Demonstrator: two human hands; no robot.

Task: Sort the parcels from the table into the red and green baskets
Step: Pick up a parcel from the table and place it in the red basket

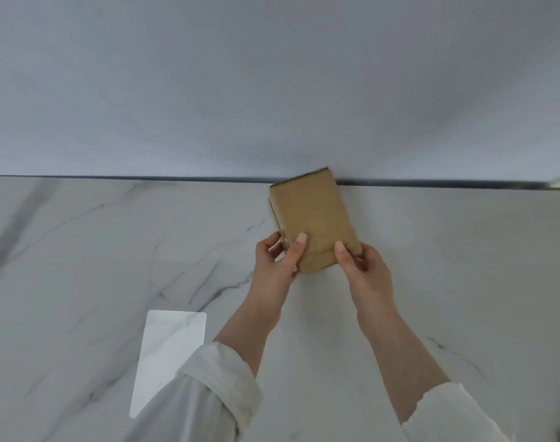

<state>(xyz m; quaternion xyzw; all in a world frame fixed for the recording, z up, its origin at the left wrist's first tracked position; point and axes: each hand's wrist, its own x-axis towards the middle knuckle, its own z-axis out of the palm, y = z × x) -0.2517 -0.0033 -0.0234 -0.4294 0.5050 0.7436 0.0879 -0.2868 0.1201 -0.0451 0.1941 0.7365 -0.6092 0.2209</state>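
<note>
A brown cardboard parcel [312, 218] is held over the white marble table [97, 250], close to the table's far edge by the wall. My left hand [277, 260] grips its near left corner, thumb on top and fingers round the side. At the near right corner my right hand [364, 269] holds it the same way, thumb pressed on the top face. Neither the red nor the green basket is in view.
A plain grey wall [272, 84] rises straight behind the table. A bright rectangular patch of light [170, 355] lies on the marble at the lower left. My white sleeves [208, 393] show at the bottom.
</note>
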